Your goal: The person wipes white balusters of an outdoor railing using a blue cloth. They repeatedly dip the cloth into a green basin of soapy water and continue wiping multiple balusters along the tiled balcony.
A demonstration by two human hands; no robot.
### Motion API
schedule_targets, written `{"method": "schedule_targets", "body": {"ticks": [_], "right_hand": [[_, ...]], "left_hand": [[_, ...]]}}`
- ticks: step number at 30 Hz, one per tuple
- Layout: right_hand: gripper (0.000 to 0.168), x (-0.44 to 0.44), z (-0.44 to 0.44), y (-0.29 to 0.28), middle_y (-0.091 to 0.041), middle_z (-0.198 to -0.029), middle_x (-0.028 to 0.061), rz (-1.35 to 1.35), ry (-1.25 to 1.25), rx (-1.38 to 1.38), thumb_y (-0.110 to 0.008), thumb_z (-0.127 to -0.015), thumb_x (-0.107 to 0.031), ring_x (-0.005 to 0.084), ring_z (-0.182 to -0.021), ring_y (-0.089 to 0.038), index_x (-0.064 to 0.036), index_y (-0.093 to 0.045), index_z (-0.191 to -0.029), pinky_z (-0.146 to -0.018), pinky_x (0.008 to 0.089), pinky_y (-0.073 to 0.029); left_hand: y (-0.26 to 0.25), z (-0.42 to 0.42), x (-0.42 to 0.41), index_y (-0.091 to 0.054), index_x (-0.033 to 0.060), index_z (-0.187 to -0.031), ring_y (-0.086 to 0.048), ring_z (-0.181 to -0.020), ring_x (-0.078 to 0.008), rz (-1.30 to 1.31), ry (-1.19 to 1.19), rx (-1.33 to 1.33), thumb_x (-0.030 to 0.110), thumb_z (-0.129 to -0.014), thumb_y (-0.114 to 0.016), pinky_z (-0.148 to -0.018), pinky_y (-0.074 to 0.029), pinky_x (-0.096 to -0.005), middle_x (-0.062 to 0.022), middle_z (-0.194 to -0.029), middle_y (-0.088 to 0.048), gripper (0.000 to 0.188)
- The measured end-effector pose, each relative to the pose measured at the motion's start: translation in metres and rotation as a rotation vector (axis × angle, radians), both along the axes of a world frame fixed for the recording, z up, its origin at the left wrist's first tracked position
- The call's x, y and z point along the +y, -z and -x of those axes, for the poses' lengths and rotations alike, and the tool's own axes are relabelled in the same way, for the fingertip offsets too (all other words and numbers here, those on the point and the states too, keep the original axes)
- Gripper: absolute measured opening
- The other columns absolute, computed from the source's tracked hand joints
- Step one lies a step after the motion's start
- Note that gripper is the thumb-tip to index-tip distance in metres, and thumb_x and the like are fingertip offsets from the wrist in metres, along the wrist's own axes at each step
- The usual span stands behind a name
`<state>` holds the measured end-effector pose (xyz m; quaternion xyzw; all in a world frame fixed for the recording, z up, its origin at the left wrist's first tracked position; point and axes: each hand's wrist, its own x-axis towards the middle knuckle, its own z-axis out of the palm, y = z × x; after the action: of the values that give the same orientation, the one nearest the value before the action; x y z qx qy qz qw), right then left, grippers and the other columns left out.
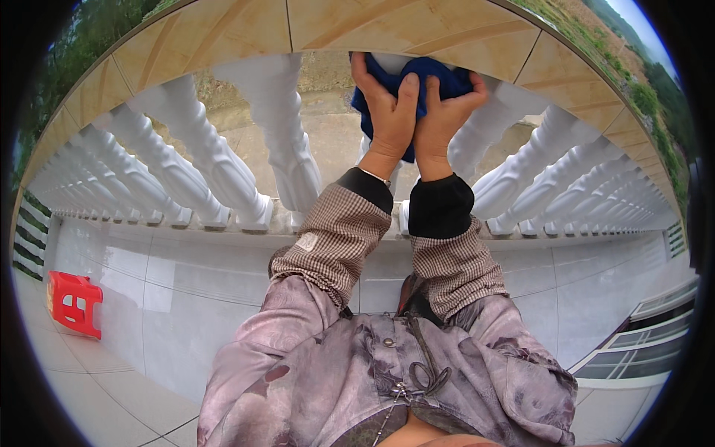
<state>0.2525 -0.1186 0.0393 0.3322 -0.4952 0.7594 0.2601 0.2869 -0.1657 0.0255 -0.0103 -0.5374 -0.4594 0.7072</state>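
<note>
A dark blue cloth (441, 75) is wrapped around the upper part of a white baluster (389, 60), just under the tiled top rail (413, 28). My left hand (388, 114) presses the cloth from the left side, its fingers reaching round behind. On the right side, my right hand (444, 114) grips the same cloth, the two wrists close together and both thumbs up on its near face. The fingertips of both hands are partly hidden by the cloth and the rail.
More white balusters (279, 128) run left and right along a low concrete curb. A red plastic stool (75, 304) stands on the tiled floor (184, 302) at the left. At the lower right is a window with a white frame (614, 383). Greenery lies beyond the rail.
</note>
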Motion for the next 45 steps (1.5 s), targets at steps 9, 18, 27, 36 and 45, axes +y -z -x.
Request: {"method": "schedule_targets", "body": {"ticks": [9, 18, 27, 36, 45], "right_hand": [[0.061, 0.014, 0.009, 0.005, -0.042, -0.117, 0.0168, -0.047, -0.155, 0.019, -0.069, -0.076, -0.013, 0.0246, -0.110, -0.042, 0.003, -0.034, -0.123, -0.095, 0.0334, -0.035], [0.075, 0.006, 0.007, 0.016, -0.044, -0.119, 0.0185, 0.002, -0.166, 0.008, -0.075, -0.072, -0.014, 0.0256, -0.109, -0.045, 0.007, -0.031, -0.128, -0.097, 0.0333, -0.035], [0.040, 0.002, 0.018, -0.008, -0.053, -0.102, 0.0217, 0.023, -0.193, -0.095, -0.050, -0.080, -0.013, 0.0366, -0.095, -0.051, 0.004, -0.044, -0.116, -0.086, 0.0373, -0.041], [0.057, 0.017, 0.031, 0.005, -0.035, -0.125, 0.0209, -0.098, -0.340, 0.053, -0.053, -0.077, -0.010, 0.0334, -0.115, -0.038, 0.001, -0.030, -0.129, -0.099, 0.0365, -0.030], [0.069, 0.006, 0.015, 0.008, -0.031, -0.131, 0.0228, 0.033, -0.156, 0.119, -0.054, -0.074, -0.008, 0.0387, -0.124, -0.030, 0.001, -0.023, -0.136, -0.107, 0.0387, -0.022]], "left_hand": [[-0.003, 0.006, -0.012, -0.036, -0.0016, -0.124, -0.038, -0.109, -0.0376, 0.152, -0.563, -0.096, 0.025, -0.081, -0.065, -0.095, -0.029, -0.0459, -0.0216, -0.117, -0.041, 0.059], [-0.007, -0.014, -0.014, -0.052, -0.0016, -0.104, -0.053, -0.094, -0.0240, -0.033, -0.425, -0.116, 0.021, -0.092, -0.055, -0.087, -0.041, -0.0334, -0.0138, -0.100, -0.057, 0.025], [-0.001, 0.010, 0.003, -0.022, -0.0066, -0.134, -0.034, -0.125, -0.0353, -0.010, -0.405, -0.204, 0.045, -0.091, -0.052, -0.103, -0.029, -0.0430, -0.0252, -0.136, -0.026, 0.074], [-0.003, 0.018, 0.021, -0.031, -0.0080, -0.132, -0.041, -0.121, -0.0345, 0.020, -0.419, -0.152, 0.039, -0.094, -0.048, -0.098, -0.036, -0.0422, -0.0235, -0.134, -0.035, 0.064], [0.002, 0.007, 0.001, -0.034, -0.0075, -0.131, -0.047, -0.115, -0.0334, -0.009, -0.421, -0.189, 0.041, -0.094, -0.045, -0.097, -0.037, -0.0400, -0.0243, -0.129, -0.043, 0.061]]}}
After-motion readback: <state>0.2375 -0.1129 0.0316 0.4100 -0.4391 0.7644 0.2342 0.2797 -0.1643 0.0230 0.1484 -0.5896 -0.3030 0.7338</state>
